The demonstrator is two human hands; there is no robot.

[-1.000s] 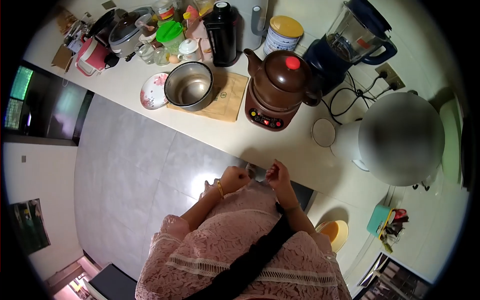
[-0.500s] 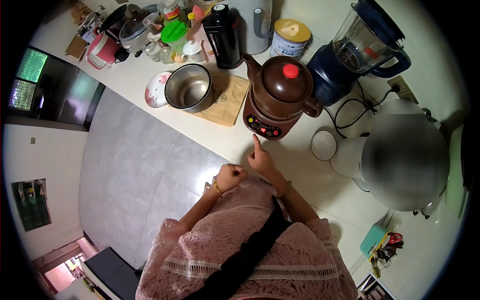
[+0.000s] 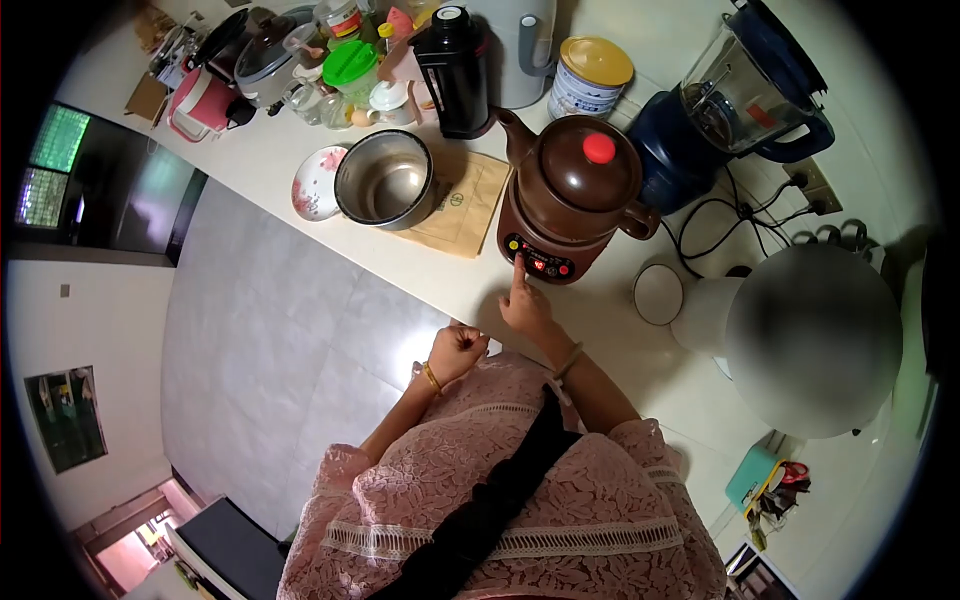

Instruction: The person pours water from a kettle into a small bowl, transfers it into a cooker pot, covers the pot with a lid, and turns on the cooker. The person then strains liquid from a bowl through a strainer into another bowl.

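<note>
Head view: extends forefinger from otherwise closed right hand [image 3: 527, 305] to panel [image 3: 541, 266] below kettle [image 3: 582, 172], near front edge of counter [image 3: 615, 325], probably for easy reach; holds left hand [image 3: 457, 352] fisted.

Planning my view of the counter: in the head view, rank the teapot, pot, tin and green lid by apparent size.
Largest to smallest:
1. Teapot
2. Pot
3. Tin
4. Green lid
</note>
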